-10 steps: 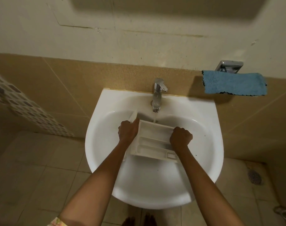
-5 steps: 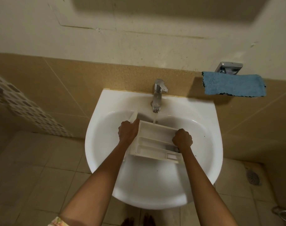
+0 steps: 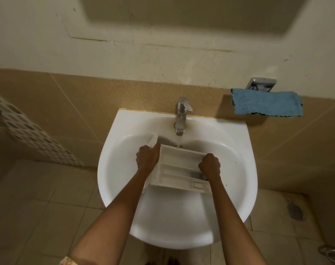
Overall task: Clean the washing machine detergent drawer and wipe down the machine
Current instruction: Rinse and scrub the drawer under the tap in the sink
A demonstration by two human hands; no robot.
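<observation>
A white detergent drawer [image 3: 179, 165] with several long compartments lies tilted across the white sink [image 3: 237, 188]. Water runs from the chrome tap [image 3: 181, 119] onto the drawer's far edge. My left hand [image 3: 148, 157] grips the drawer's left end, by its front panel. My right hand [image 3: 210, 165] is curled into a fist over the drawer's right end. A small dark thing [image 3: 199, 176], apparently a brush, pokes out under that fist into a compartment. The washing machine is out of view.
A blue cloth [image 3: 266, 102] hangs from a chrome holder [image 3: 261, 84] on the wall, right of the tap. Beige floor tiles surround the sink, with a floor drain [image 3: 294, 210] at the right. A patterned white panel [image 3: 29, 134] stands at the left.
My right hand has shifted slightly toward the drawer's far side, uncovering the near right corner and the dark thing. My left hand keeps its grip and the water keeps running.
</observation>
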